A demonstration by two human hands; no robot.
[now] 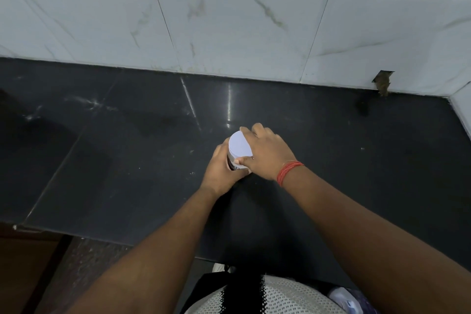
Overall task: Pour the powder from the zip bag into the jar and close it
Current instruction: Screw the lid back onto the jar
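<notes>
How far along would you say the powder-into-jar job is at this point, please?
Near the end, it seems. The zip bag is out of view, so pouring looks finished, though the powder itself can't be seen. The white lid already sits on the jar; the left hand grips the jar while the right hand grips the lid. Left: confirming it is tight, then letting go.

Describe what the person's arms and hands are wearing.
Both forearms are bare, with no sleeves in view. The right hand has a band of red-orange thread wound several times around its wrist. The left hand wears nothing: no ring, watch or glove shows on either hand.
</notes>
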